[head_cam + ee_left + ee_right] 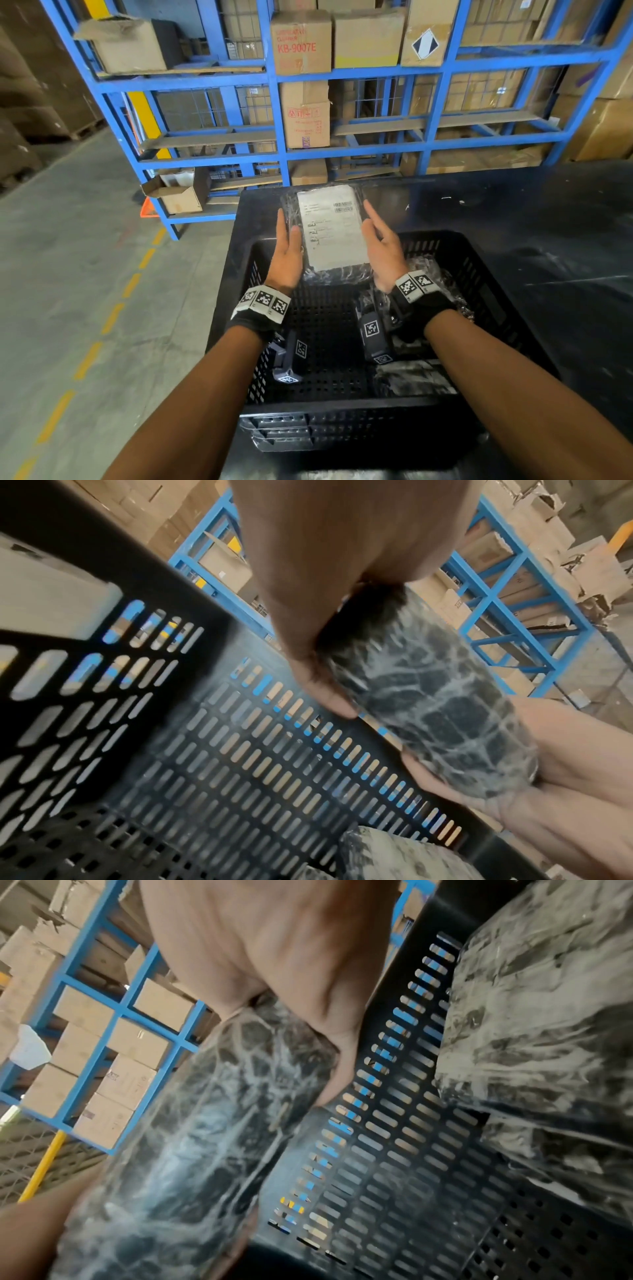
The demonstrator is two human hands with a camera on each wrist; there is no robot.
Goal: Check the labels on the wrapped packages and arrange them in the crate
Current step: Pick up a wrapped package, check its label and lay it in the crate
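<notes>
I hold a package (332, 229) wrapped in clear film over black, its white printed label facing up, above the far rim of the black slotted crate (486, 274). My left hand (287, 233) grips its left edge and my right hand (373, 222) its right edge, thumbs on top. The left wrist view shows the package's underside (438, 712) between my left hand (325, 691) and right palm (575, 764). In the right wrist view the package (205, 1123) sits under my right hand (335, 1074). Other wrapped packages (445, 284) lie along the crate's right side (531, 1015).
The crate stands on a black table (548, 222) that stretches to the right. Blue steel racks (342, 75) with cardboard boxes rise behind it. An open carton (181, 195) sits on a low shelf. Concrete floor with a dashed yellow line (85, 359) lies to the left.
</notes>
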